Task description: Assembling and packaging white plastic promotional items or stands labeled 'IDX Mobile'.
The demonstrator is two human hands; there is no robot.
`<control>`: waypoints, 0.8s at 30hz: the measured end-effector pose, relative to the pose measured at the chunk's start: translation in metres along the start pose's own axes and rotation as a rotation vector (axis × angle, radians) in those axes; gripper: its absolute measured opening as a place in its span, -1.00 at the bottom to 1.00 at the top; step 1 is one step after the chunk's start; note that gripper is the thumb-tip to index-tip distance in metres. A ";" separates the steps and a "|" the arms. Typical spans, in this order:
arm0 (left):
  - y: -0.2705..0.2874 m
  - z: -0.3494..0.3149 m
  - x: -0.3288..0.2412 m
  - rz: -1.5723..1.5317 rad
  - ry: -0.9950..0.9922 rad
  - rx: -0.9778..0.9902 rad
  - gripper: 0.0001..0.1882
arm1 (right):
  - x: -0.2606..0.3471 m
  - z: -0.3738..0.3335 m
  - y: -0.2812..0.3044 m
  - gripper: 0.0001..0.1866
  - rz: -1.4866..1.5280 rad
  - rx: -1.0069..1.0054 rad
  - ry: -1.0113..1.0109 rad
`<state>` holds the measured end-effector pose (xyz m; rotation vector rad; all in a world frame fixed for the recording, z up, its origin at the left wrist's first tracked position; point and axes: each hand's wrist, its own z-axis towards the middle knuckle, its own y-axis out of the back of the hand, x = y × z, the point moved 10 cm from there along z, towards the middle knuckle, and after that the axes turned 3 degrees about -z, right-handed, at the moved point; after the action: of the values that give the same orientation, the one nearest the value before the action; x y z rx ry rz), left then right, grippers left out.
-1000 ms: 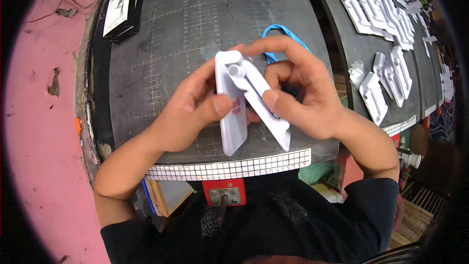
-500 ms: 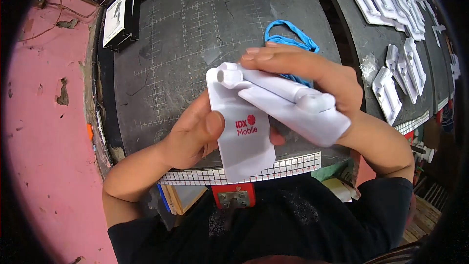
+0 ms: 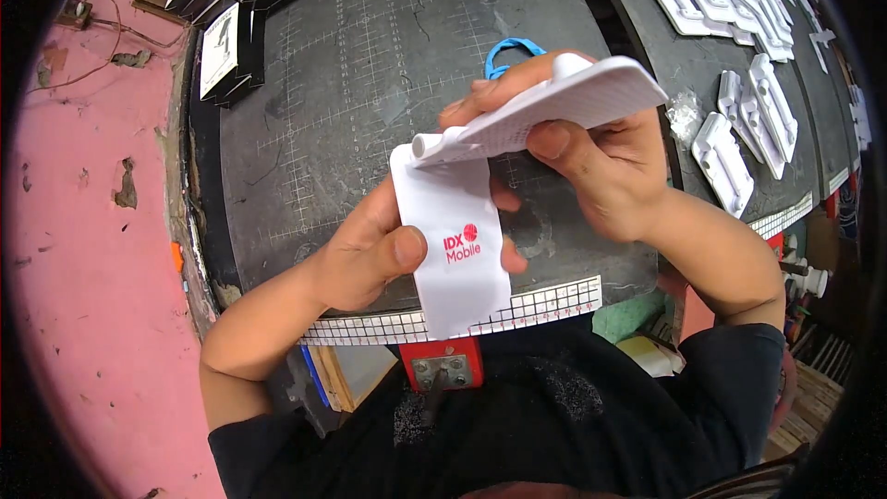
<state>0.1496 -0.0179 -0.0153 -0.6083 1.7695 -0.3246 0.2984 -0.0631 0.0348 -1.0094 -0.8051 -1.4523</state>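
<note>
A white plastic folding phone stand [image 3: 459,291] is held over the dark worktable, its two plates joined at a round hinge at the top. My left hand [image 3: 370,254] grips the lower plate, thumb on its front face by a red print, fingertips showing past its right edge. My right hand [image 3: 614,162] pinches the upper plate [image 3: 591,97], thumb on its textured underside and fingers over the far side. That plate is swung up, pointing to the right. Behind the right hand, a blue cloth loop [image 3: 496,63] lies partly hidden.
Several similar white stands [image 3: 725,162] lie on the right-hand table, with more [image 3: 711,0] farther back. Crumpled clear plastic [image 3: 684,117] sits beside them. Black-and-white boxes [image 3: 222,51] stand at the far left. A gridded ruler strip [image 3: 554,300] edges the near side.
My right hand has turned the upper plate about the hinge, lifting its free end so the textured underside now shows. My left hand keeps its grip on the lower plate.
</note>
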 end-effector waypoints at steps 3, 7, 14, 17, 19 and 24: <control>-0.004 0.003 -0.015 -0.015 -0.117 0.166 0.09 | -0.002 0.002 -0.006 -0.57 0.071 0.043 -0.064; 0.008 0.001 -0.028 0.617 -0.235 0.111 -0.10 | 0.023 0.003 -0.038 -0.58 -0.267 0.330 0.200; -0.003 -0.019 -0.072 1.257 -0.607 -0.140 -0.57 | 0.041 0.025 0.001 -0.37 -0.610 0.090 0.225; 0.008 -0.027 -0.074 1.403 -0.486 -0.337 -0.44 | 0.029 0.019 0.017 -0.35 -1.198 -0.013 0.107; 0.014 -0.032 -0.070 1.368 -0.415 -0.355 -0.33 | 0.012 0.012 0.014 -0.33 -1.435 0.064 0.018; 0.009 -0.045 -0.070 1.457 -0.489 -0.275 -0.11 | -0.001 0.008 0.015 -0.53 -1.286 0.078 -0.034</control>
<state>0.1171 0.0241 0.0493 0.4786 1.3652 0.9924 0.3147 -0.0575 0.0364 -0.3775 -1.6697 -2.4135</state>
